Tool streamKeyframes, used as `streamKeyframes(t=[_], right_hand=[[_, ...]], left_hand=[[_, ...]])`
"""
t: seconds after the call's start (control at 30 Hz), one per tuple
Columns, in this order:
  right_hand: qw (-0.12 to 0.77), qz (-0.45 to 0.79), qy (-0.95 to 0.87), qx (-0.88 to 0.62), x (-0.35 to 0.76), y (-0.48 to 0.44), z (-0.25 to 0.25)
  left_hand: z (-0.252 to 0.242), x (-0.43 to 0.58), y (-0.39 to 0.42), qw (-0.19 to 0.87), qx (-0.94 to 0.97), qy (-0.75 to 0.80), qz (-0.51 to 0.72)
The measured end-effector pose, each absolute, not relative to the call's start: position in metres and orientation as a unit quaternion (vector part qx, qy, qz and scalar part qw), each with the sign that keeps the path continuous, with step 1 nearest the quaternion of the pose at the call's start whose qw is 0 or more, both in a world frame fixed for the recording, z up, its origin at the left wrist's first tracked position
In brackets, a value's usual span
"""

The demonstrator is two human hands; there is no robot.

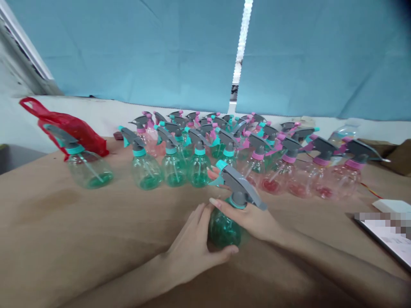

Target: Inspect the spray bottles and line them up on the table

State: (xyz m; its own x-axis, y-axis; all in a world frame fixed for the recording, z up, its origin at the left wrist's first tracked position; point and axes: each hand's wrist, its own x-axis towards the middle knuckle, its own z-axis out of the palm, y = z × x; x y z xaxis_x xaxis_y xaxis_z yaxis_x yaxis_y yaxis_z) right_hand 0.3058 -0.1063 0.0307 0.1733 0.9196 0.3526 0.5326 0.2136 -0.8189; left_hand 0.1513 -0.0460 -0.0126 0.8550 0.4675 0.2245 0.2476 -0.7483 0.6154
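Observation:
A green spray bottle with a grey trigger head stands on the brown table in front of me. My left hand is wrapped round the bottle's round body from the left. My right hand is closed on the neck just under the trigger head, a fingertip showing behind the nozzle. Behind it stand several green bottles with teal collars and several pink bottles with pink collars. One more green bottle stands apart at the left.
A red plastic bag lies at the back left. A white pad or tablet lies at the right edge, with a white box behind it. Blue curtains hang behind the table.

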Motion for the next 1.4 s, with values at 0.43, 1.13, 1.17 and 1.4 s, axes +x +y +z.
streamKeyframes(t=[0.43,1.13,1.17,1.4], right_hand=[[0.494,0.308,-0.687,-0.435,0.199,-0.043,0.04],[0.194,-0.092,-0.728,-0.651,0.197,0.081,0.128],[0.177,-0.092,-0.73,-0.654,0.196,0.085,0.127],[0.153,-0.103,-0.733,-0.655,0.193,0.105,0.117]], left_hand=[[-0.01,0.052,-0.034,0.172,0.874,0.333,0.309],[0.005,-0.024,0.105,-0.173,0.83,0.442,0.293],[0.006,-0.022,0.107,-0.178,0.83,0.442,0.291],[0.012,-0.017,0.125,-0.18,0.833,0.438,0.285]])
